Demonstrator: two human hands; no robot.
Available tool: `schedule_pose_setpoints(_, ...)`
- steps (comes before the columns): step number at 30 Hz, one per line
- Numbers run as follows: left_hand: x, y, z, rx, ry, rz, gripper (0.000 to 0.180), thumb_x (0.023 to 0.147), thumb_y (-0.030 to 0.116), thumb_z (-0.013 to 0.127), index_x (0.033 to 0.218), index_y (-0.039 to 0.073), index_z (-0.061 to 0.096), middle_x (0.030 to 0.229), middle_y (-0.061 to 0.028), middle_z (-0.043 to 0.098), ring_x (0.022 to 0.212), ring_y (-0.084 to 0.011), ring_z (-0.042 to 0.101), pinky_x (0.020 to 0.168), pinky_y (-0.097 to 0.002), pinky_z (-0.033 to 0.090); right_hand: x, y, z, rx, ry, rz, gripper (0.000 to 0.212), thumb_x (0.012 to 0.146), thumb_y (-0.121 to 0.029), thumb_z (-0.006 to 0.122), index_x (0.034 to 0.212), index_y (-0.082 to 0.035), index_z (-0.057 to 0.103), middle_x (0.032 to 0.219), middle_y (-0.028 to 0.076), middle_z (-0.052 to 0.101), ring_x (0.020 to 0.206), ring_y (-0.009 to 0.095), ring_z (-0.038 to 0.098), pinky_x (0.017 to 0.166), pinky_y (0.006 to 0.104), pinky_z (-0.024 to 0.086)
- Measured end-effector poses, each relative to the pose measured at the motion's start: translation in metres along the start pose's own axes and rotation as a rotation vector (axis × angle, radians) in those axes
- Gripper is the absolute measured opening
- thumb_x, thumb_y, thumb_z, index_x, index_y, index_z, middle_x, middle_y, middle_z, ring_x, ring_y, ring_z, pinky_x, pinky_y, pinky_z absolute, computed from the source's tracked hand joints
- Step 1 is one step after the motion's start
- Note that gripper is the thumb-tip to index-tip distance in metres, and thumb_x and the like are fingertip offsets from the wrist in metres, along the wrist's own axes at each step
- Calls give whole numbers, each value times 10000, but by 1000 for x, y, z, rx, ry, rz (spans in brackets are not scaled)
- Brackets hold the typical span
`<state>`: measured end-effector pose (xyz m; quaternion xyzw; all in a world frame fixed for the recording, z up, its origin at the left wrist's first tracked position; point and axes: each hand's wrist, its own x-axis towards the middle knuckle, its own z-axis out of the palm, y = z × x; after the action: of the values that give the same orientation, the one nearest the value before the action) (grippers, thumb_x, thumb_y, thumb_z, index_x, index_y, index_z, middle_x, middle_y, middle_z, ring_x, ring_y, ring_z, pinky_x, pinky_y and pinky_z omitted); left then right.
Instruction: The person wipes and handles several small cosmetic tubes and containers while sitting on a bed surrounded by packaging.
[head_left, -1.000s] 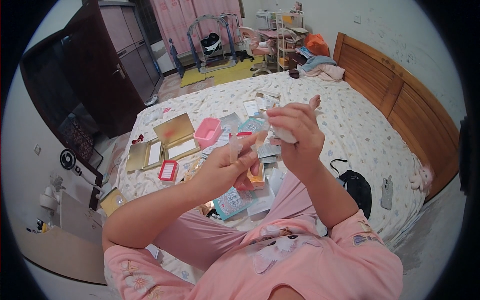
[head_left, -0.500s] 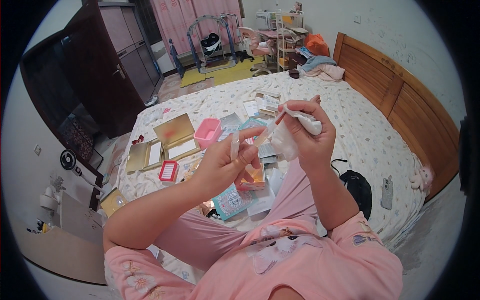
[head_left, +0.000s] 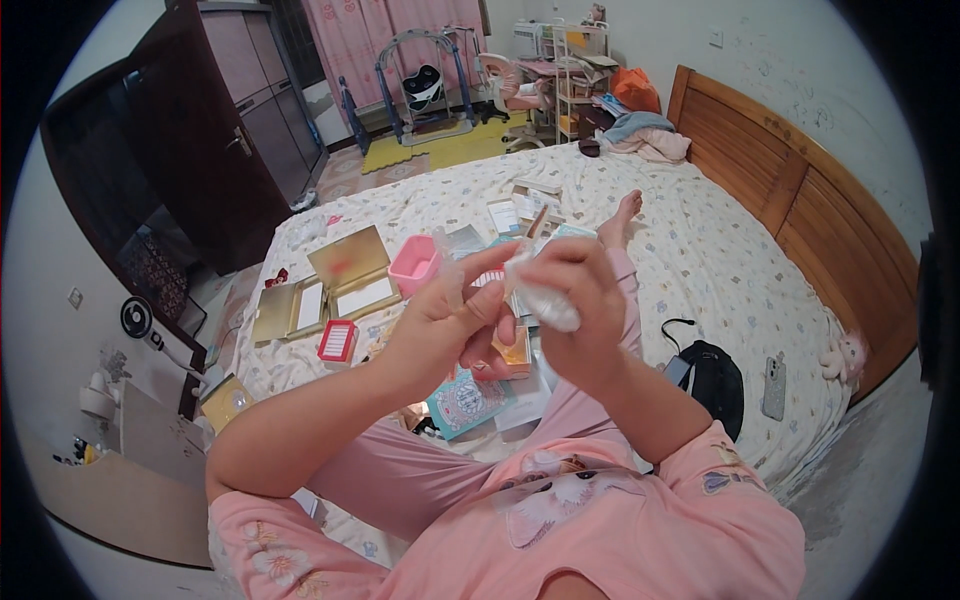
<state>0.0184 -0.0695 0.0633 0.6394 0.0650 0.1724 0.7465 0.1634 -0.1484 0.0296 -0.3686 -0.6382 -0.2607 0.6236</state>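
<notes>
My left hand (head_left: 455,322) is raised over the bed, its thumb and index finger closed on a thin stick with a brown end (head_left: 537,222), which points up and away. A translucent pale strip (head_left: 447,268) also stands up at this hand's fingers; its kind is unclear. My right hand (head_left: 585,300), slightly blurred, grips a crumpled white tissue (head_left: 548,304) close against the left fingertips. Where tissue and stick meet is partly hidden by the fingers. Below the hands lie a turquoise patterned box (head_left: 468,405) and an orange box (head_left: 517,352).
An open gold case (head_left: 350,262), a pink bin (head_left: 414,265) and a small red box (head_left: 338,342) lie to the left on the patterned bedsheet (head_left: 400,205). A black bag (head_left: 714,385) and a phone (head_left: 774,385) rest at right, before the wooden headboard (head_left: 790,150).
My right hand has moved down and left with the tissue, nearer my left hand. The stick's brown end now shows above the fingers. My bare foot has come into fuller view.
</notes>
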Motion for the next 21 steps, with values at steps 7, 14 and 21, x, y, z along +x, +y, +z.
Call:
schedule_pose_setpoints(7, -4, 3, 1, 6, -10, 2, 436, 907, 225, 457, 1306, 90, 344, 660, -40, 481, 522, -95, 473, 522, -286, 523, 7, 0, -5, -49, 5, -80, 362, 590, 93, 597, 928, -35, 597, 865, 110, 502, 719, 227, 528, 605, 284, 447)
schedule_pose_setpoints(14, -4, 5, 4, -13, -12, -68, 434, 913, 253, 444, 1310, 105, 347, 654, -39, 475, 492, -89, 442, 522, -279, 516, 26, 8, -14, 448, 25, 287, 164, 769, 38, 585, 924, -16, 576, 1020, 101, 551, 890, 171, 560, 755, 238, 436)
schedule_pose_setpoints(21, -1, -3, 4, 375, -9, 57, 443, 915, 247, 443, 1288, 23, 363, 826, -55, 556, 563, -74, 501, 582, -268, 519, 24, 11, -20, 384, 77, 422, 128, 773, 30, 585, 899, 7, 578, 910, 81, 583, 830, 138, 559, 743, 234, 433)
